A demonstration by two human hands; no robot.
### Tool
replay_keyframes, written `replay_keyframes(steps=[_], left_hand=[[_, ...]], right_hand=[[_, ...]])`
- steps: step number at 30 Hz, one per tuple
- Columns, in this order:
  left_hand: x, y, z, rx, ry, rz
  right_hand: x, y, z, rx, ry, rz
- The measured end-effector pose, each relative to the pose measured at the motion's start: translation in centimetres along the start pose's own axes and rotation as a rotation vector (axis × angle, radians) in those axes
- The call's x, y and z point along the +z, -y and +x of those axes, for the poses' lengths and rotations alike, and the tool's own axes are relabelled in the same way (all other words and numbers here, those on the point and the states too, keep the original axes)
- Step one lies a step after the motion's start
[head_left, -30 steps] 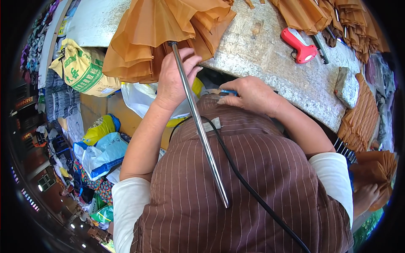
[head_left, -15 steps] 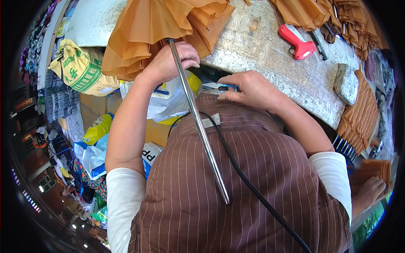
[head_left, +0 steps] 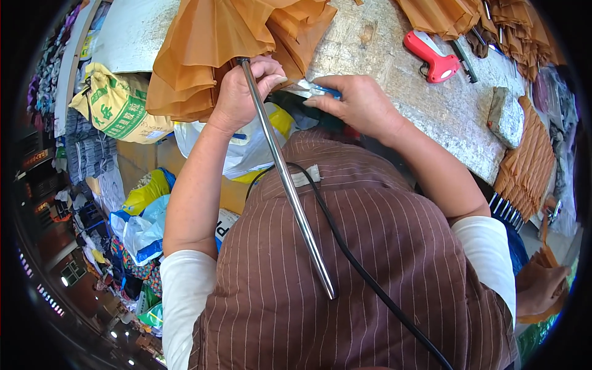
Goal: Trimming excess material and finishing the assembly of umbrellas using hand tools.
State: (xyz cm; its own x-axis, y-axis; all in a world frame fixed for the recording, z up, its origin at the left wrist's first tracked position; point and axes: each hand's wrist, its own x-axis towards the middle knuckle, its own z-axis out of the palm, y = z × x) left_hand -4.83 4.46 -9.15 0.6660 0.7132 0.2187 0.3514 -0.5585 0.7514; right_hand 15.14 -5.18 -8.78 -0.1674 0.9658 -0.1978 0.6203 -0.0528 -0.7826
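Note:
An umbrella with a brown-orange canopy lies over the table edge, its bare metal shaft slanting down across my apron. My left hand is closed around the umbrella beside the top of the shaft, thumb and fingers pinched at the canopy's lower edge. Whether a thread is in that pinch is too small to tell. Between the thumb and fingers of my right hand is a pair of small snips with blue handles. The blades point left, close to my left fingertips.
A worn pale table spans the top. On it lie a red-and-white tagging gun, a stone block and more umbrellas. Folded umbrellas hang at right, near another person's hand. A yellow sack stands left.
My right hand has moved up and slightly left with the snips, whose blades are now beside my left fingers. My left thumb has come into a pinch. The other person's hand has shifted.

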Motion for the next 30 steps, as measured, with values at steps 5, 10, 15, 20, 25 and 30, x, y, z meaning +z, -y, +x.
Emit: replay_keyframes(steps=[5, 10, 15, 20, 25, 30], left_hand=[[0.0, 0.2, -0.7, -0.075, -0.058, -0.014], [-0.1, 0.3, -1.9, -0.223, -0.229, -0.078], [0.2, -0.2, -3.2, -0.461, -0.374, -0.411], [0.7, -1.0, -3.7, -0.406, -0.340, -0.429], [0.7, -1.2, -3.8, -0.394, -0.343, -0.362], [0.7, -1.1, -4.4, -0.383, -0.322, -0.211]], right_hand=[[0.5, -0.4, 0.2, -0.007, -0.061, 0.026], [1.9, -2.1, -0.4, -0.031, -0.091, 0.079], [2.9, -1.6, -1.2, 0.003, -0.132, 0.061], [2.1, 0.2, -1.1, -0.012, -0.208, -0.129], [1.6, 1.1, -0.7, -0.038, -0.180, -0.320], [1.8, 0.9, -0.3, -0.015, -0.103, -0.192]])
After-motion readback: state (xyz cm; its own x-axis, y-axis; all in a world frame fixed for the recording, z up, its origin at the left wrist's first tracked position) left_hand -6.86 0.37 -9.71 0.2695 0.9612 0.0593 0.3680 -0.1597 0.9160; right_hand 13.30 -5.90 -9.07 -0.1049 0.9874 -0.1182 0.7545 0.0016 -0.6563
